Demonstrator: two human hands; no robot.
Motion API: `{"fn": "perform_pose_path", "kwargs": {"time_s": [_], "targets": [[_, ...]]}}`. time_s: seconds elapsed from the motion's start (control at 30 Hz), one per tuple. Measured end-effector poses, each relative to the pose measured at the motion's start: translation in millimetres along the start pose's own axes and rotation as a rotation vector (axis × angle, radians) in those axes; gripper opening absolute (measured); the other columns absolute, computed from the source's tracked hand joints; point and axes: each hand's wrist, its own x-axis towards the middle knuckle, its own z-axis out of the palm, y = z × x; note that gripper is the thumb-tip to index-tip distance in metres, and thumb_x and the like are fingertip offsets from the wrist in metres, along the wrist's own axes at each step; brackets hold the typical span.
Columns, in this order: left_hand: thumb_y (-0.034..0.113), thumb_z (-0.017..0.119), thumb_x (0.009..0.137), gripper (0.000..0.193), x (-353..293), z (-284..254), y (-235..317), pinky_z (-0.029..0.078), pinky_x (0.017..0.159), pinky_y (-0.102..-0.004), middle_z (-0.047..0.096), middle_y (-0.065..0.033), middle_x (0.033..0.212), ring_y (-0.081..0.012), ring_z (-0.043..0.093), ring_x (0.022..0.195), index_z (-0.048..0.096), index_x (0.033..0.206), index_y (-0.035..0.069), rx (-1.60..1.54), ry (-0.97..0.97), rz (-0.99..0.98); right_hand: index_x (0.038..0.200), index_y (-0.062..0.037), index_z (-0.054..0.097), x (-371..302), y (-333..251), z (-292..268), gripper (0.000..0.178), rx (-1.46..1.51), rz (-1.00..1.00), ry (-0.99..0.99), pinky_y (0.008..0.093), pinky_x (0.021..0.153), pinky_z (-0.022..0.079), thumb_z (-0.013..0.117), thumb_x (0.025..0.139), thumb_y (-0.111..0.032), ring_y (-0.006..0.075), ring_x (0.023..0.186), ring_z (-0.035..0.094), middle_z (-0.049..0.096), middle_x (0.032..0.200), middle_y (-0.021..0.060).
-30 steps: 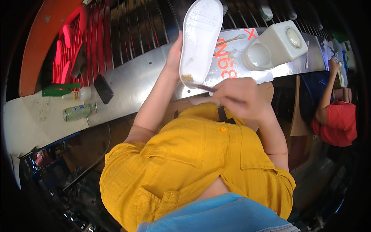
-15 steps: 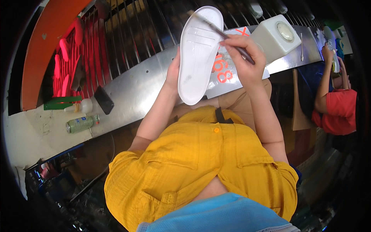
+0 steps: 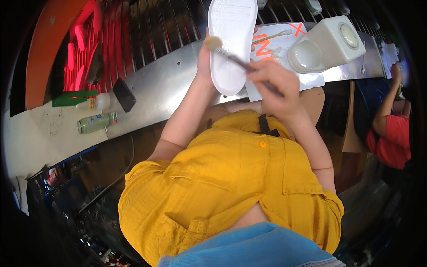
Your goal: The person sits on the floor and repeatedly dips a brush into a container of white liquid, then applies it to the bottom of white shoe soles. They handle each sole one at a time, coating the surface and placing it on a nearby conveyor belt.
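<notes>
My left hand (image 3: 204,62) is closed on the left edge of a white shoe sole (image 3: 232,53), held tilted up above the bench's front edge. Part of that hand is hidden behind the sole, whose top end runs out of the picture. A brush with a dark handle (image 3: 239,62) is gripped in my right hand (image 3: 278,84), which is smeared by motion. Its pale bristles (image 3: 214,42) are at the sole's left edge, near my left fingers. Beneath and to the right lies a white sheet (image 3: 311,80) with orange-red marks.
A white squarish container (image 3: 331,42) stands on the sheet, near another brush (image 3: 275,36). On the left lie a dark flat object (image 3: 123,95), a white squeeze bottle (image 3: 101,101) and a greenish jar (image 3: 94,123). Metal bars (image 3: 155,26) run behind the bench. A person in red (image 3: 396,133) works at right.
The brush has swept from the sole's upper part down to its left edge, my right hand moving lower. The sole has shifted up in the picture, uncovering the second brush on the sheet.
</notes>
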Motion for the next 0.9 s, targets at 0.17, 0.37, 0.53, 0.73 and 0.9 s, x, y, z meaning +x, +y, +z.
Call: {"fn": "perform_pose_path", "kwargs": {"time_s": [0.17,0.37,0.53,0.73,0.9], "targets": [[0.064,0.023,0.104,0.079,4.9,-5.6,14.5,0.063,0.08,-0.0446,0.051,-0.023,0.145,-0.0309,0.068,0.105,0.039,0.153,0.004,0.108,-0.048,0.08,0.087,-0.0019,0.069,-9.8,-7.8,3.0,0.017,0.139,-0.031,-0.046,0.0279,0.06,0.051,0.068,0.075,0.01,0.0239,0.069,0.068,0.071,0.093,0.0123],[0.058,0.027,0.106,0.073,4.0,-3.3,31.9,0.059,0.085,-0.0471,0.045,-0.024,0.151,-0.0337,0.067,0.107,0.035,0.156,0.006,0.092,-0.159,-0.031,0.085,0.0026,0.068,-6.0,-5.3,-15.5,0.009,0.345,0.187,-0.289,0.0279,0.071,0.053,0.067,0.08,0.009,0.0214,0.08,0.07,0.072,0.094,0.0152],[0.056,0.04,0.104,0.075,6.2,1.3,44.1,0.036,0.117,-0.0549,0.04,-0.0215,0.157,-0.0391,0.043,0.142,0.031,0.157,0.004,-0.007,-0.007,-0.089,0.083,0.0032,0.067,9.5,-0.3,-23.4,0.005,0.288,0.238,-0.439,0.0285,0.074,0.055,0.068,0.08,0.007,0.0225,0.083,0.072,0.073,0.093,0.0146],[0.049,0.039,0.107,0.066,5.6,-5.9,52.5,0.047,0.106,-0.0512,0.046,-0.0227,0.152,-0.0385,0.055,0.129,0.036,0.154,0.003,0.201,0.036,-0.151,0.083,0.0022,0.068,22.7,-4.2,-28.0,0.01,0.24,0.149,-0.49,0.0283,0.071,0.053,0.068,0.077,0.01,0.0198,0.082,0.07,0.072,0.09,0.0122],[0.049,0.03,0.108,0.064,9.7,-19.4,52.1,0.056,0.094,-0.0563,0.057,-0.0232,0.14,-0.0401,0.064,0.119,0.039,0.153,0.003,0.366,0.008,-0.148,0.082,0.0033,0.068,23.4,-1.3,-37.7,0.007,0.316,0.118,-0.511,0.0323,0.073,0.056,0.068,0.079,0.01,0.0247,0.084,0.072,0.072,0.094,0.0175]]}}
